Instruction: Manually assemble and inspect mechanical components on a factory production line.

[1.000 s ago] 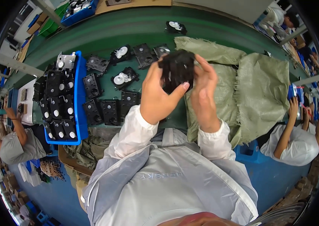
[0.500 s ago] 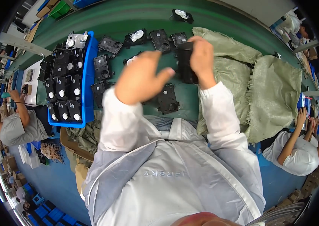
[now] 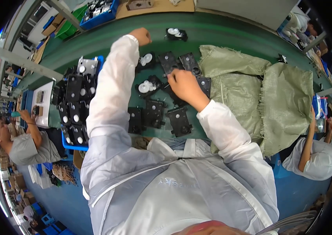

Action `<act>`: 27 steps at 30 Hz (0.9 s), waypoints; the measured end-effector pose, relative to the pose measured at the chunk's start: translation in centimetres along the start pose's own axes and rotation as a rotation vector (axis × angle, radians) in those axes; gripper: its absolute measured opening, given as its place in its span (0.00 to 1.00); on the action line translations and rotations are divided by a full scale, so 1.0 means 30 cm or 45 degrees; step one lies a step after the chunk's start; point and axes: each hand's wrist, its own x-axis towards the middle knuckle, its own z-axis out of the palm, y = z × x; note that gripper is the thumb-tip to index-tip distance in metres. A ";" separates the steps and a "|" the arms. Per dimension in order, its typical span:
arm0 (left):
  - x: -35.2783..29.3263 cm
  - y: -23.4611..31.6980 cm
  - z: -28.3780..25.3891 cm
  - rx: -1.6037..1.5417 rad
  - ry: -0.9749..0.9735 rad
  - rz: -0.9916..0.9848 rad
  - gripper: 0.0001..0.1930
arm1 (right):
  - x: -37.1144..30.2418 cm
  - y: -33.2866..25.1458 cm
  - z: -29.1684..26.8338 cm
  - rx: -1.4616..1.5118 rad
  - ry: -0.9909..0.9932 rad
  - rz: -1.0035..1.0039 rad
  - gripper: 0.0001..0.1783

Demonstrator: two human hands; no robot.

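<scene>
My left hand [image 3: 141, 36] reaches out over the far side of the green work surface [image 3: 221, 31]. Its fingers are curled in, and whatever they hold is hidden. My right hand [image 3: 189, 88] is bent over a group of black plastic mechanism units, fingers drawn together; what lies under the fingertips cannot be made out. Just beyond those fingertips is a flat black unit [image 3: 168, 62], with another black unit [image 3: 190, 62] beside it. A unit with white gears [image 3: 148, 86] lies left of my right hand. Nearer me are several more, among them a black unit [image 3: 179, 122].
A blue bin [image 3: 100, 62] of black units with white discs stands left, partly behind my left sleeve. Green woven sacking [image 3: 287, 102] covers the right side. A gear unit [image 3: 176, 34] sits farther out. A blue tray [image 3: 111, 11] stands beyond. People work at both sides.
My left hand has moved away and to the left. My right hand has come lower and left, no longer visibly holding up the black unit. The whole view has shifted.
</scene>
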 end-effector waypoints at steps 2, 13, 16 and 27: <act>0.108 0.017 0.121 0.044 -0.009 0.005 0.19 | -0.012 0.000 -0.033 -0.110 0.067 0.053 0.14; 0.409 0.041 0.207 0.058 0.035 0.045 0.15 | -0.371 0.547 -0.541 -0.523 0.430 0.665 0.14; 0.343 0.131 0.111 0.357 0.241 0.102 0.15 | -0.465 0.551 -0.620 -0.691 0.367 0.879 0.14; 0.167 0.205 -0.089 0.169 0.865 0.270 0.13 | -0.464 0.545 -0.682 -1.001 0.466 0.815 0.35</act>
